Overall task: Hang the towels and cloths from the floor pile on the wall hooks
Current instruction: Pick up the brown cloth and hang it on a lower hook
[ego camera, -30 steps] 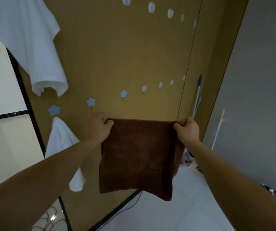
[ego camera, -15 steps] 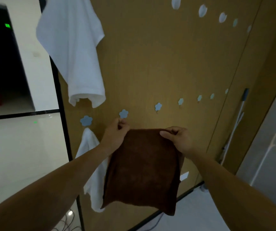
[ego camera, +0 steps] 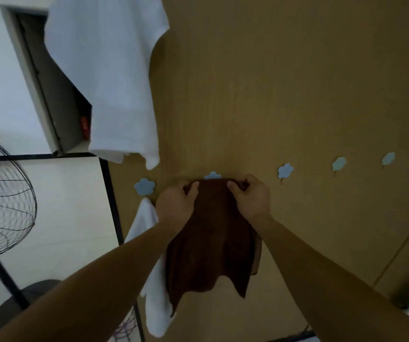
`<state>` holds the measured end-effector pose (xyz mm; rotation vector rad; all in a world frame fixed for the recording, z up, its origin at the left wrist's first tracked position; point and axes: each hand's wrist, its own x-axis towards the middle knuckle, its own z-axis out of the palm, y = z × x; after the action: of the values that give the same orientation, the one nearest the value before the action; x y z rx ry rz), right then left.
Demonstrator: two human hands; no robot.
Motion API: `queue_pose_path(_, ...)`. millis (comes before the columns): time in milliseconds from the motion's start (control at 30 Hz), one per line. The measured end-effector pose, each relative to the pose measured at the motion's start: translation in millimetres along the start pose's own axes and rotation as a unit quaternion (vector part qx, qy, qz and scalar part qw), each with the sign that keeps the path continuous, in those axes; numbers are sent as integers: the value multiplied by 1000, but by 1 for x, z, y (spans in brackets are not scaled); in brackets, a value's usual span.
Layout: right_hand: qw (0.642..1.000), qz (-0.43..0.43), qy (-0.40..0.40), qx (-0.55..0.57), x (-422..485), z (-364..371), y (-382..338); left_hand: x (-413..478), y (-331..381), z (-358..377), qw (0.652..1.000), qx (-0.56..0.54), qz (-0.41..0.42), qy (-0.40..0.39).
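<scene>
My left hand (ego camera: pixel 176 206) and right hand (ego camera: pixel 250 198) pinch the bunched top edge of the brown terry towel (ego camera: pixel 211 243), fingers curled round it. The pale blue flower-shaped wall hook (ego camera: pixel 213 175) sits at 12 o'clock of that edge, midway between both hands. The towel hangs toward 6 o'clock.

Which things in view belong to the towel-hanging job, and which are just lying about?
Job: brown towel, left hand, right hand, flower hook behind it, free hooks, hanging white cloth, white shirt.
Lying about: standing fan, doorway.
</scene>
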<state>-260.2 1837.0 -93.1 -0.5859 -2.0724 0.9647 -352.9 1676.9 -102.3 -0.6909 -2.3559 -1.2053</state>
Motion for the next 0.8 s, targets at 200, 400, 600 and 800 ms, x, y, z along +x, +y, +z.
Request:
queue_pose_path(200,999,-8,-17,-51,21,33,34,5,-6,39,993,110,-41,18)
queue_pose_path(400,993,71,-77,-49,17,45,57,-8,-26,70,983,33,-153,-90)
queue_pose_path(600,983,49,-79,-156,11,46,52,8,-8,67,945,28,-233,-228)
queue_pose_path(800,969,-166,-46,-176,-8,44,53,-27,3,59,916,386,99,-39)
